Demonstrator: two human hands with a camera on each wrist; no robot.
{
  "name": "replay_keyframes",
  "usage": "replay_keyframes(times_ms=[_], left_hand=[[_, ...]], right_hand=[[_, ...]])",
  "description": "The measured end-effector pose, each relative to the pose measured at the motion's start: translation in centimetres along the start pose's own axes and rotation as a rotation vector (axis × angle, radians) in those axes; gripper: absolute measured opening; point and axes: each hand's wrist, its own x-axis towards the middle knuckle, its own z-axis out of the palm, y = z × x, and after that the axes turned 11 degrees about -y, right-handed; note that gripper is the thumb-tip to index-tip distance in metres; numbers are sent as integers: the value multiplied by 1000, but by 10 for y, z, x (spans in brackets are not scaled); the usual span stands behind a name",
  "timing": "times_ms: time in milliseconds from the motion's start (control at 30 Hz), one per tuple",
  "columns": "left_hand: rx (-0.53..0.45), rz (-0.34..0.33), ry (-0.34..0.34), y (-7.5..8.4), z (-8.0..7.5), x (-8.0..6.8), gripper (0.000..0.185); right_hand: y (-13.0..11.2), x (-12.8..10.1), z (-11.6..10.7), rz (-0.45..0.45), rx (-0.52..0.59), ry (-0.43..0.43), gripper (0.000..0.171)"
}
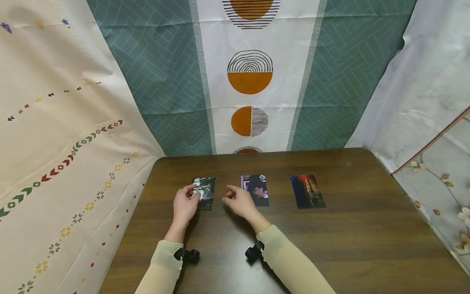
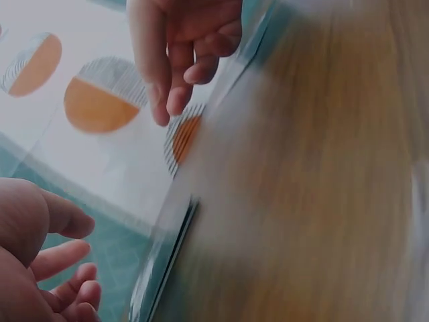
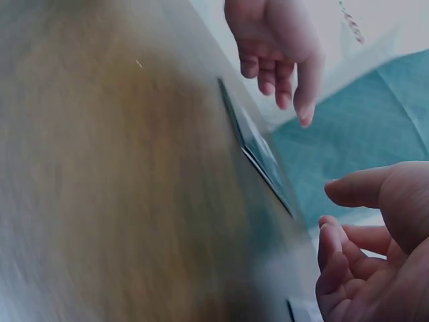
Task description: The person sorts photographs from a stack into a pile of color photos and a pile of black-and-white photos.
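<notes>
Three picture cards lie in a row on the table. My left hand (image 1: pixel 185 206) hovers at the left edge of the black-and-white card (image 1: pixel 206 194), its fingertips overlapping the card in the head view. From the right wrist view, a gap shows between that hand (image 3: pixel 278 50) and the card (image 3: pixel 255 151). My right hand (image 1: pixel 240 202) is between this card and the middle card (image 1: pixel 258 190), which shows a dark-haired figure. Its fingers (image 3: pixel 355 184) are loosely bent with nothing between them. Farther right lies the card with a red and dark picture (image 1: pixel 308 192).
The brown wooden table (image 1: pixel 352 237) ends at the back against a teal and white curtain (image 1: pixel 249 98). Patterned cloth (image 1: pixel 66 163) hangs along the left side, and a white floral cloth (image 1: pixel 433 134) along the right. Each wrist carries a small black camera (image 1: pixel 191 256).
</notes>
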Motion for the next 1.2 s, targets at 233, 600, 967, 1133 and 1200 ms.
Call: replay_keyframes(times_ms=[233,600,967,1133,1200], left_hand=[[-43,114,-25,27,32,0,29],[-102,156,-155,56,91,1,26],[-63,51,-207,59,112,2,26],[-40,25,-240,59,119,3,31],[-23,21,-249,61,121,3,33]], right_hand=[[17,-10,-33,49,16,115,49],[44,-34,-73,155,53,232,45],[68,-41,-90,233,0,264,40],[70,-41,-93,270,-38,251,39],[69,-41,-94,287,-60,246,39]])
